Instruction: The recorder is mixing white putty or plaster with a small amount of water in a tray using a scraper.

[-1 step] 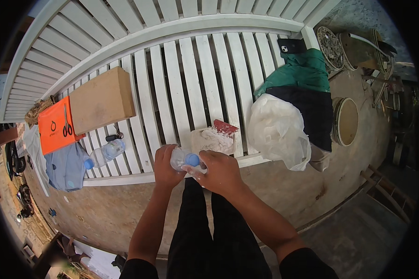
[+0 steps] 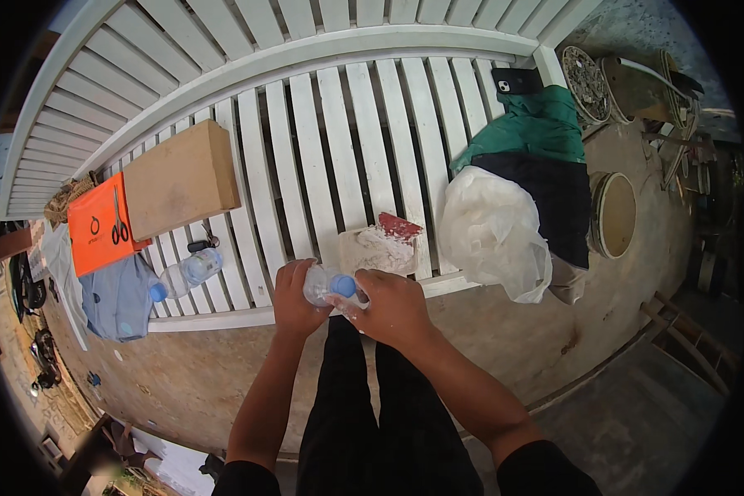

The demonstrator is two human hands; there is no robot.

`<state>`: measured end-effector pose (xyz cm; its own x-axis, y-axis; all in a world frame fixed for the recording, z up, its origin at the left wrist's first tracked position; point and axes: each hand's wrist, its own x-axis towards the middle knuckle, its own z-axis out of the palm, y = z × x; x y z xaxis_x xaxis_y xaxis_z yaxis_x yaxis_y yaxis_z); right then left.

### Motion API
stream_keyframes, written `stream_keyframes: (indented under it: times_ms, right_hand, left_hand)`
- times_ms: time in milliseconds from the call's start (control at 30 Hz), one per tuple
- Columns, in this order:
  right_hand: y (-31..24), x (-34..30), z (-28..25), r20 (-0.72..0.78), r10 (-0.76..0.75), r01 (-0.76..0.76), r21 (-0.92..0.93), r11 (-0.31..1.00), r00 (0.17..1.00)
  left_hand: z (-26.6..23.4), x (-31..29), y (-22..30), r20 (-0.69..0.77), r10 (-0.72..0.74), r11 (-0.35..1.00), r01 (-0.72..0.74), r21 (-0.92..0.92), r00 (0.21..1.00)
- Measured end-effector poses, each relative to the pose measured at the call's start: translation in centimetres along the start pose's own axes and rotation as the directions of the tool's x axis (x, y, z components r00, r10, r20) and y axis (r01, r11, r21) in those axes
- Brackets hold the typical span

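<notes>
My left hand (image 2: 297, 298) is wrapped around a clear plastic bottle (image 2: 316, 283) with a blue cap (image 2: 343, 286). At the cap end, my right hand (image 2: 393, 307) is closed against the bottle, its fingers curled beside the cap. White residue marks the right thumb and fingers; the palm side is hidden. Just beyond both hands, white powdery or pasty stuff (image 2: 382, 250) lies on a pale flat piece (image 2: 351, 248) at the bench's front edge. A red, white-smeared piece (image 2: 401, 225) sticks out at its far side.
The white slatted bench (image 2: 326, 157) carries a cardboard box (image 2: 178, 169), an orange packet (image 2: 99, 223), scissors (image 2: 119, 219), a key fob (image 2: 200, 245) and another bottle (image 2: 192, 271) on the left. To the right are a white plastic bag (image 2: 494, 231), green cloth (image 2: 541, 120) and a phone (image 2: 517, 80).
</notes>
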<state>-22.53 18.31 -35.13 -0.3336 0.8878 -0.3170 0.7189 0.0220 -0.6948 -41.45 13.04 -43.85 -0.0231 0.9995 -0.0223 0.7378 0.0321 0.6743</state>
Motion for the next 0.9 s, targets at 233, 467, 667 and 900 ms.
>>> stream_keyframes:
  times_ms: [233,467,667,900]
  right_hand:
    - [2.2,-1.3,1.0,-0.013,0.029,-0.028,0.024,0.999,1.0]
    - [5.5,-1.7,-0.8,0.002,-0.198,0.198,0.004,0.98,0.98]
    - [6.9,-2.1,-0.7,-0.064,-0.355,0.355,-0.019,0.935,0.933]
    - [7.4,-0.9,-1.5,-0.1,0.057,0.01,0.566,0.824,0.993]
  left_hand:
    - [-0.3,-0.7,0.6,0.173,0.008,0.999,-0.017,0.049,0.985]
    - [-0.8,0.3,1.7,0.424,-0.026,1.0,0.03,-0.004,0.905]
    - [-0.3,0.6,1.6,0.471,0.006,0.999,0.009,-0.03,0.882]
    - [-0.4,0.8,1.1,0.517,-0.068,0.996,0.087,-0.013,0.853]
